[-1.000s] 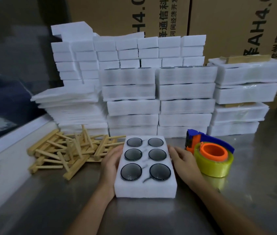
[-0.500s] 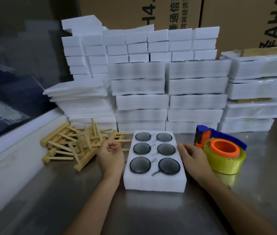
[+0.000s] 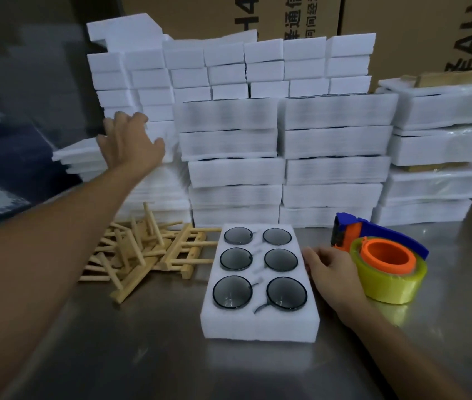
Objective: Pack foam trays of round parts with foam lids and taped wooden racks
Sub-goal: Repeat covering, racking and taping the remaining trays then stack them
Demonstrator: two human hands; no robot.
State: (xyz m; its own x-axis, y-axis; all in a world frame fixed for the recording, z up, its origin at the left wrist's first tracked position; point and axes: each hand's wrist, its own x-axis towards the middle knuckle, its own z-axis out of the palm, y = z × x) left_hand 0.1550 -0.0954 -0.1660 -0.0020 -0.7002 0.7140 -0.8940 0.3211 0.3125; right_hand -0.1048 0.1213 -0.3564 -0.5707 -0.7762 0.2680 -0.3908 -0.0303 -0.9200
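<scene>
- Foam tray lies uncovered on the desk, near centre; six round dark parts sit in its pockets, two across, three deep.
- Right hand rests against the tray's right edge, fingers relaxed and extended, gripping nothing.
- Left hand is raised far left, fingers spread over the stack of thin foam lids; grasp on a lid cannot be told.
- Wooden racks lie in a loose heap left of the tray.
- Tape dispenser, with yellow roll, sits just right of the right hand.
- Stacked foam trays stand behind; cardboard boxes beyond.
</scene>
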